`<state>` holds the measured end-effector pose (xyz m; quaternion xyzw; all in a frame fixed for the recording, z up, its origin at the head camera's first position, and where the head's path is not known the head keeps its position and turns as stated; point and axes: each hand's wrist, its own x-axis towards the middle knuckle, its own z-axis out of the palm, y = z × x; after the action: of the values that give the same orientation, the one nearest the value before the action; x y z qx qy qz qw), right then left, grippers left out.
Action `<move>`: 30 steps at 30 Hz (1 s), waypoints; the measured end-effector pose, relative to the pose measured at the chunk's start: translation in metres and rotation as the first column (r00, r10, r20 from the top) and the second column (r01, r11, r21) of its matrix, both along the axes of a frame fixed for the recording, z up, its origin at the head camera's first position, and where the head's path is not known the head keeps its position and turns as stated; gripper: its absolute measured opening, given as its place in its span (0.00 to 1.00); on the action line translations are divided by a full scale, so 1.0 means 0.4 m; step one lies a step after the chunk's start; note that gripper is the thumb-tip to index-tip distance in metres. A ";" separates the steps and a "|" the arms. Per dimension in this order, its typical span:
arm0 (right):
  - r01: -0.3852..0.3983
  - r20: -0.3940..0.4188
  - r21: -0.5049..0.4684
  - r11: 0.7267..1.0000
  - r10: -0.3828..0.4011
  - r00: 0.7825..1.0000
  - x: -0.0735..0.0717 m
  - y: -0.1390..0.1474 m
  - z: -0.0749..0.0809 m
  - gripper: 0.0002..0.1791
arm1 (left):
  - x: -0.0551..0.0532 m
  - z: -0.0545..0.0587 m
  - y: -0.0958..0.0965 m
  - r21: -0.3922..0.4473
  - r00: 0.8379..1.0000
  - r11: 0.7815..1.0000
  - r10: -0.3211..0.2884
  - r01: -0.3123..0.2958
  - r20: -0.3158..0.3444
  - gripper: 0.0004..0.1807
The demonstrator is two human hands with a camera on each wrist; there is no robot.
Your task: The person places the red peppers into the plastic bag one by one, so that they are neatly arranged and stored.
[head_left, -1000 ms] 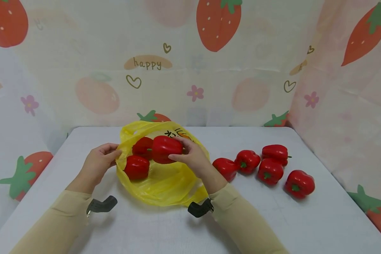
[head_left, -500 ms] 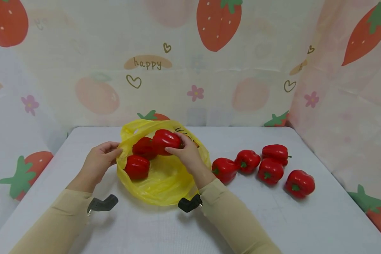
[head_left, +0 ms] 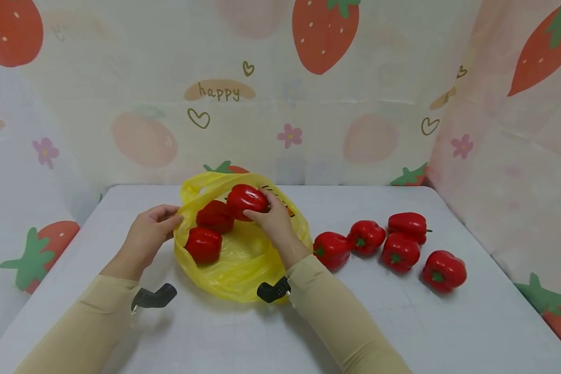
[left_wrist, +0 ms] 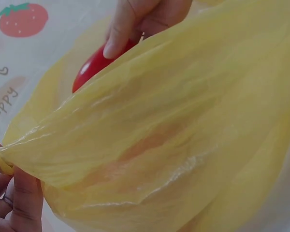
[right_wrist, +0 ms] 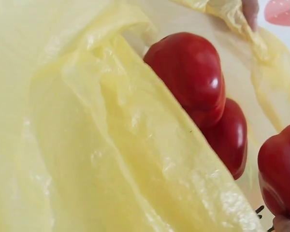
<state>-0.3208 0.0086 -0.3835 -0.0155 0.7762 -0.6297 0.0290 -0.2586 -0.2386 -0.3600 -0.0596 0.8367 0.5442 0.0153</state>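
A yellow plastic bag (head_left: 243,283) lies with its mouth spread wide at the table's middle left. My left hand (head_left: 150,234) pinches the bag's left rim between thumb and fingers; the left wrist view shows the bunched film in that pinch. Inside the bag rest two red bell peppers, the front one (head_left: 203,244) nearer me and the back one (head_left: 216,216) behind it. With thumb and fingers, my right hand (head_left: 277,221) grips a third bell pepper (head_left: 245,201) over the back of the opening. In the right wrist view this held pepper (right_wrist: 281,169) shows at the right edge.
Several more red bell peppers stand right of the bag, the closest pepper (head_left: 332,251) right by its edge and the farthest pepper (head_left: 444,271) toward the right. The white table (head_left: 205,337) ends at a fabric backdrop (head_left: 271,104) printed with strawberries.
My right hand has carried its pepper up and back, farther over the bag's mouth. The left hand keeps its pinch on the rim, nearly still.
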 end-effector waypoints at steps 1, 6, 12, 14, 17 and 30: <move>0.003 -0.006 0.000 1.000 -0.003 1.000 -0.002 -0.001 -0.002 0.38 | 0.000 0.001 0.000 0.000 1.000 1.000 0.000 0.000 -0.002 0.25; 0.028 -0.020 0.025 0.999 -0.027 0.999 -0.015 -0.008 -0.015 0.38 | -0.002 0.002 0.003 0.012 1.000 1.000 -0.004 0.004 -0.007 0.25; 0.041 -0.017 0.026 0.999 -0.040 0.999 -0.019 -0.010 -0.019 0.38 | -0.003 0.003 0.004 0.015 1.000 1.000 -0.006 0.006 -0.013 0.24; 0.043 -0.018 0.031 0.999 -0.042 0.999 -0.020 -0.009 -0.018 0.38 | -0.002 0.004 0.005 0.019 1.000 1.000 -0.005 0.005 -0.011 0.24; 0.045 -0.028 0.047 0.998 -0.044 0.999 -0.022 -0.007 -0.017 0.38 | 0.000 0.006 0.007 0.024 1.000 1.000 -0.004 0.004 -0.010 0.24; 0.027 -0.028 0.100 0.995 -0.024 0.999 -0.043 0.004 -0.037 0.38 | 0.001 0.005 0.009 0.018 1.000 1.000 0.000 0.000 -0.001 0.23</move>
<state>-0.3381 0.0103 -0.3983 -0.0125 0.8073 -0.5898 0.0115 -0.2583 -0.2349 -0.3580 -0.0591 0.8318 0.5518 0.0157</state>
